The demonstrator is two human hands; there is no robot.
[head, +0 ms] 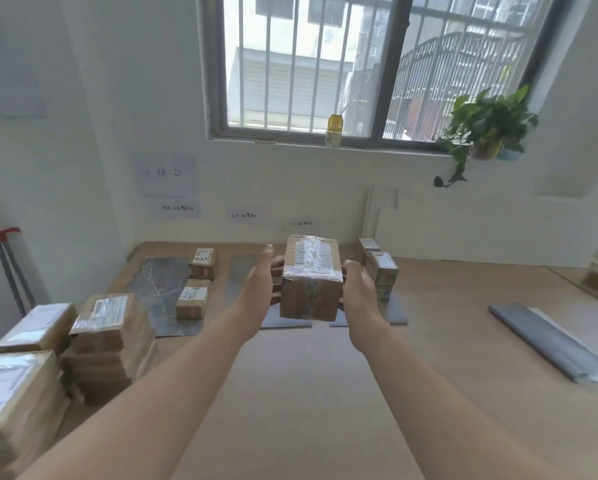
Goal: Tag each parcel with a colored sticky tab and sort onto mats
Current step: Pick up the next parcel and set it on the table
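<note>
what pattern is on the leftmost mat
The leftmost mat is dark grey marble with thin white veins; head view shows it best.

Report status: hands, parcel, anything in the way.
Left hand, right hand grip taped parcel by its sides. Over middle mat. Parcel stack close beside right hand.

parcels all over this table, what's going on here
A person grips one taped parcel between the left hand and right hand, holding it out at the middle mat; whether it has touched down is unclear. Two small parcels lie on the left mat, a stack stands on the right mat, and a pile waits at the near left. No coloured tab shows on the held parcel.
</note>
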